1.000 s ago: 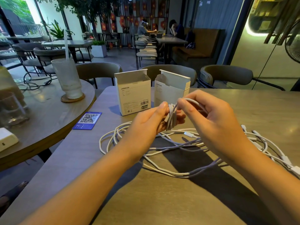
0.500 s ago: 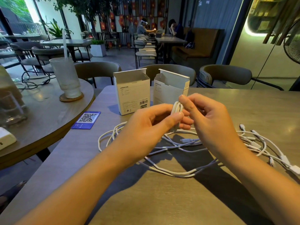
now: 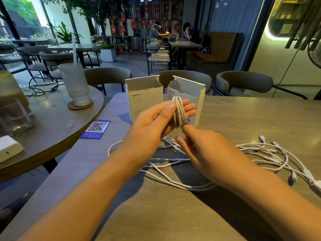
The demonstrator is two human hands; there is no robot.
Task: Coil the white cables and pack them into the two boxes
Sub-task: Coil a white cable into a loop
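Across the lower middle of the frame, loose white cables (image 3: 173,180) sprawl on the tabletop (image 3: 173,220), with more tangled at the right edge. Above them the right hand (image 3: 206,152) has its fingers partly curled, index tip touching the bottom of the coil (image 3: 178,112); whether it pinches a strand I cannot tell. The left hand (image 3: 156,122) holds that coil at centre frame, thumb pressing the loops against nearly straight fingers. Advice: keep the thumb firm and loops even. Behind stand the two boxes (image 3: 144,100), open-topped, ready for the coil.

Two bare forearms, sleeveless in view, left hand (image 3: 152,122) and right hand (image 3: 205,150) ringless, ungloved.
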